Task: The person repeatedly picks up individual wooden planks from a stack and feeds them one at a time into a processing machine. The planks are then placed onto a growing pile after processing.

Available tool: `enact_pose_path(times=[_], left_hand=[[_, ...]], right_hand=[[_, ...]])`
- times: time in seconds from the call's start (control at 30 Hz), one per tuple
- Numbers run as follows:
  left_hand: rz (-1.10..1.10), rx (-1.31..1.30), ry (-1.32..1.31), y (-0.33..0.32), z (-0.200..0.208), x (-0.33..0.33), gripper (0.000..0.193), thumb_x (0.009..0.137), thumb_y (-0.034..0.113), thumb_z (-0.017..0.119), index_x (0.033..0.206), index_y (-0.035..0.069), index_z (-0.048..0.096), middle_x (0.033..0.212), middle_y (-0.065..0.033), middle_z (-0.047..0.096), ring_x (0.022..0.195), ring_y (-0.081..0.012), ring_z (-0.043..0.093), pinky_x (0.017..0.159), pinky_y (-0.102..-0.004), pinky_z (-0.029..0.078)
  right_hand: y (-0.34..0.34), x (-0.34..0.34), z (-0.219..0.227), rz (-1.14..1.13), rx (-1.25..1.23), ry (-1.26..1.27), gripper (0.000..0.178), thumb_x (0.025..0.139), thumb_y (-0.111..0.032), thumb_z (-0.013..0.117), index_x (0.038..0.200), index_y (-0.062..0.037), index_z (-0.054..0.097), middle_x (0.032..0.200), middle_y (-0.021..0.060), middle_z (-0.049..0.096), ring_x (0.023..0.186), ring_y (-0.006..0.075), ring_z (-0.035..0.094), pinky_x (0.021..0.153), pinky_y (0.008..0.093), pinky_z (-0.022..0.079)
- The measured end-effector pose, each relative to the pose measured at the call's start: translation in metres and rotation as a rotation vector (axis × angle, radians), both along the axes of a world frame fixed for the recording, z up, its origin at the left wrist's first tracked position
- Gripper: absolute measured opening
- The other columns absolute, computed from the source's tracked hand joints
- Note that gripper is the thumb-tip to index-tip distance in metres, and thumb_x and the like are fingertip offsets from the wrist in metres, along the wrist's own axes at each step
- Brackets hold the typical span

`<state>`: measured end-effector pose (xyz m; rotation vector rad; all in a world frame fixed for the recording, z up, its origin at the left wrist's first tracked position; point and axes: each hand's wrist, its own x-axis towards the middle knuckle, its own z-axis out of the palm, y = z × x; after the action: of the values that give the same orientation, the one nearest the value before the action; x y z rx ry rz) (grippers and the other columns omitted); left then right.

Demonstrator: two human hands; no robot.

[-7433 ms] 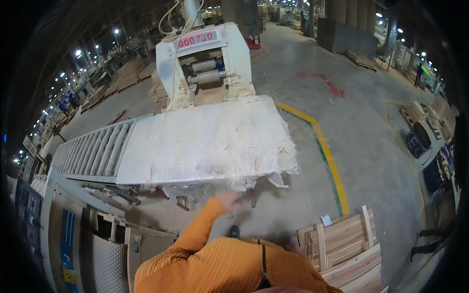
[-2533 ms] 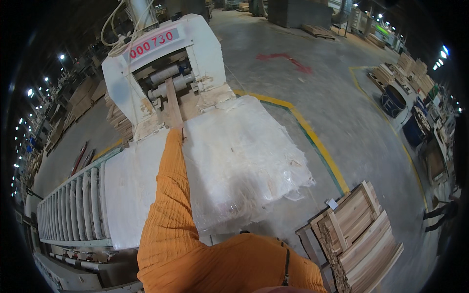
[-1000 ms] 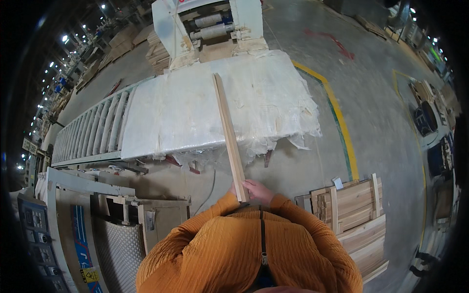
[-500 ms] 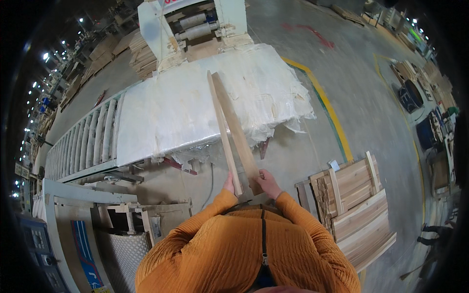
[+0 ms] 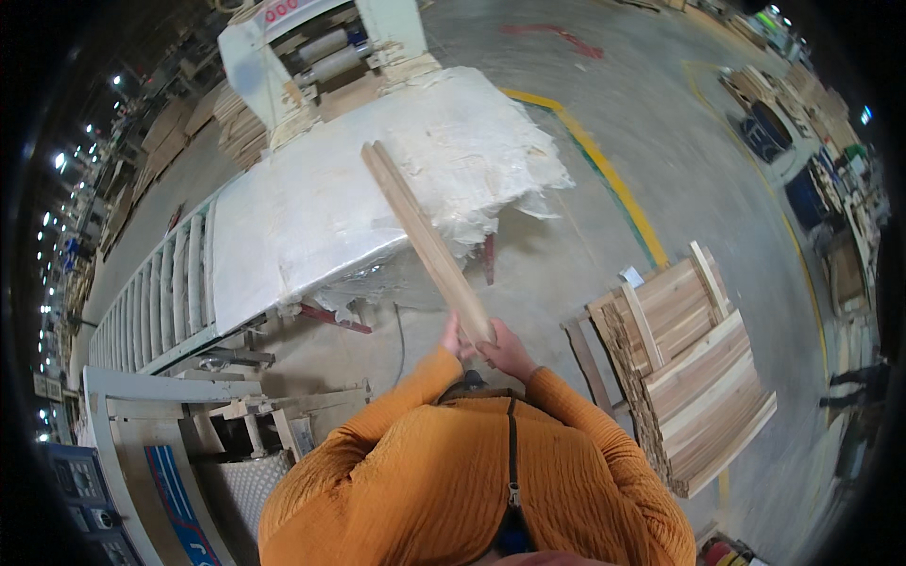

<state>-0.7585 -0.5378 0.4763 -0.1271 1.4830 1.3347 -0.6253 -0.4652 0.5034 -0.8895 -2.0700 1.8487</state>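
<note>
Wooden strips [image 5: 429, 241], gripped in both hands [image 5: 454, 339] [image 5: 510, 350], cross the table edge [image 5: 326, 279], open floor [image 5: 651, 132] rightward

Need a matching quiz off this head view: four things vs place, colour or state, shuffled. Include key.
Things:
1. wooden strips
2. roller conveyor
3. stacked boards
4. jacket

Place, colour or state:
A. orange, with a dark front zip
B. to the person's right, apart from the white-covered table
C. side by side, near ends held in the left hand and right hand
D. at the left end of the white-covered table

Pairs: 1-C, 2-D, 3-B, 4-A
</note>
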Motion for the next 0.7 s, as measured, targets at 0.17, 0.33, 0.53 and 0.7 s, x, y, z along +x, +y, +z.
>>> enact_pose_path(times=[0.17, 0.33, 0.53, 0.7], left_hand=[[0.212, 0.124, -0.099, 0.064, 0.024, -0.025, 0.071, 0.080, 0.064, 0.041, 0.127, 0.012, 0.035, 0.112, -0.0096, 0.047, 0.097, -0.0262, 0.051, 0.079, -0.0439, 0.045], [0.362, 0.369, -0.280, 0.104, 0.018, 0.039, 0.063, 0.078, 0.055, 0.054, 0.114, 0.005, 0.041, 0.099, -0.0082, 0.052, 0.088, -0.0242, 0.055, 0.076, -0.0467, 0.048], [0.247, 0.244, -0.223, 0.150, 0.011, 0.202, 0.054, 0.077, 0.048, 0.059, 0.107, 0.005, 0.045, 0.099, -0.0073, 0.052, 0.086, -0.0206, 0.056, 0.078, -0.0434, 0.051], [0.010, 0.203, -0.284, 0.201, 0.007, 0.274, 0.053, 0.076, 0.046, 0.059, 0.107, 0.005, 0.046, 0.095, -0.0088, 0.052, 0.082, -0.0203, 0.055, 0.073, -0.0420, 0.049]], right_hand=[[0.003, 0.104, 0.023, 0.042, 0.294, -0.076, 0.039, 0.078, -0.012, 0.055, 0.113, -0.0029, 0.041, 0.091, 0.0210, 0.055, 0.084, 0.0336, 0.056, 0.072, 0.0389, 0.044], [-0.001, 0.220, 0.039, -0.219, 0.296, 0.084, 0.026, 0.081, -0.015, 0.055, 0.103, -0.0021, 0.050, 0.087, 0.0137, 0.060, 0.080, 0.0267, 0.058, 0.072, 0.0339, 0.045], [0.015, 0.339, 0.030, -1.080, 0.154, 0.286, 0.016, 0.090, -0.014, 0.047, 0.090, -0.0003, 0.055, 0.082, 0.0037, 0.058, 0.077, 0.0078, 0.050, 0.071, 0.0228, 0.040], [0.010, 0.389, 0.016, -1.303, 0.163, 0.372, 0.017, 0.089, -0.014, 0.046, 0.087, 0.0010, 0.054, 0.076, 0.0057, 0.058, 0.075, 0.0118, 0.054, 0.071, 0.0247, 0.043]])
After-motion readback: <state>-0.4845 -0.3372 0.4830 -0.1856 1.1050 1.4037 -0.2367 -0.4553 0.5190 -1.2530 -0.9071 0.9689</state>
